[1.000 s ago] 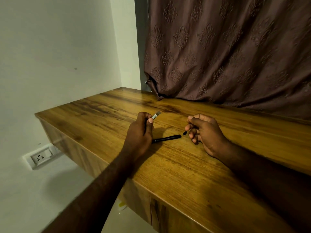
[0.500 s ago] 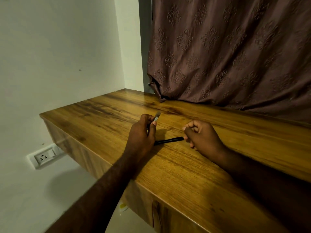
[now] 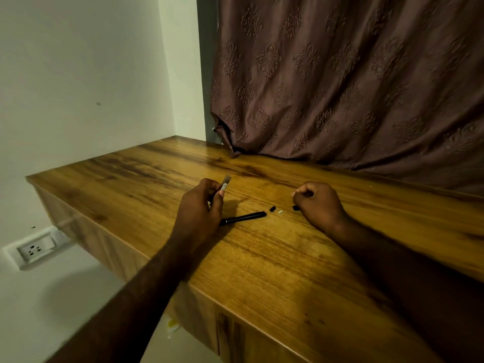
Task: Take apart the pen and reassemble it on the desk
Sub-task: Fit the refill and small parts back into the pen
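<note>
My left hand (image 3: 201, 205) pinches a slim pen part (image 3: 225, 182) whose pale labelled end sticks up above my thumb. Just right of that hand the black pen barrel (image 3: 245, 217) lies flat on the wooden desk (image 3: 288, 271). Beyond its right tip lie a small black piece (image 3: 272, 208) and a tiny white piece (image 3: 280, 212). My right hand (image 3: 319, 203) hovers over the desk further right, fingers curled into a fist. A short black pen piece (image 3: 296, 207) pokes out at its lower left edge, seemingly held.
A brown patterned curtain (image 3: 340, 87) hangs onto the desk's back edge. A white wall stands to the left, with a wall socket (image 3: 36, 248) below desk level. The desk's front-left edge runs diagonally under my left forearm.
My right hand has drawn away to the right from the barrel's tip, and two small pieces now lie on the desk there. My left hand keeps its hold on the slim part.
</note>
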`<state>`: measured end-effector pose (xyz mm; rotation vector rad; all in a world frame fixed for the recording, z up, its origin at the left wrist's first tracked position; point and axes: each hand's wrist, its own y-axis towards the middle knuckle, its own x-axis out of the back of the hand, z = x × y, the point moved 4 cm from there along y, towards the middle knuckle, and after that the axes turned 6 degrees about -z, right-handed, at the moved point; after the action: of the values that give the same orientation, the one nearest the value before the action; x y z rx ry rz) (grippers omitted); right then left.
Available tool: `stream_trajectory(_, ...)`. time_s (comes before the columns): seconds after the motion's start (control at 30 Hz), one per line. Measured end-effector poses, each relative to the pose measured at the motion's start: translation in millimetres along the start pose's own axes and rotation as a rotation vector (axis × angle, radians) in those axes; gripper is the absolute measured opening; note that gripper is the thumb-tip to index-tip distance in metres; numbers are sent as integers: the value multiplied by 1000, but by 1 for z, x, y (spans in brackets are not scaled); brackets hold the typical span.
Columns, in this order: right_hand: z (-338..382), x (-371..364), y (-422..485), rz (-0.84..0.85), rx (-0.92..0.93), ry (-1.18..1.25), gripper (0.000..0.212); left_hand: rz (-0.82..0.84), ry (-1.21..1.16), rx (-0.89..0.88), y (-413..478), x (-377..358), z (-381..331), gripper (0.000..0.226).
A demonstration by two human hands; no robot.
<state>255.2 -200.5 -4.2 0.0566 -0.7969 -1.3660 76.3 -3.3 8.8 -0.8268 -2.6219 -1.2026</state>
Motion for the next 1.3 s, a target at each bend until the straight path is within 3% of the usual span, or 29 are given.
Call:
stream_trajectory(0.3, 18, -5, -17, 108, 205, -290, 10, 13, 9, -7, -1, -1, 3, 9)
stream_trajectory(0.63, 23, -4, -23, 125, 167, -392, 10, 8, -31, 1, 4, -3, 8, 7)
stream_trajectory(0.97, 19, -5, -20, 110, 160, -350, 22, -6, -51, -15, 3, -1, 7, 8)
stream_trajectory(1.17, 11, 0, -9, 19, 59, -127, 27, 15, -28, -20, 3, -2, 8, 8)
stream_trajectory(1.3, 1, 11, 5, -34, -20, -21, 19, 14, -10, -45, 3, -2, 8, 8)
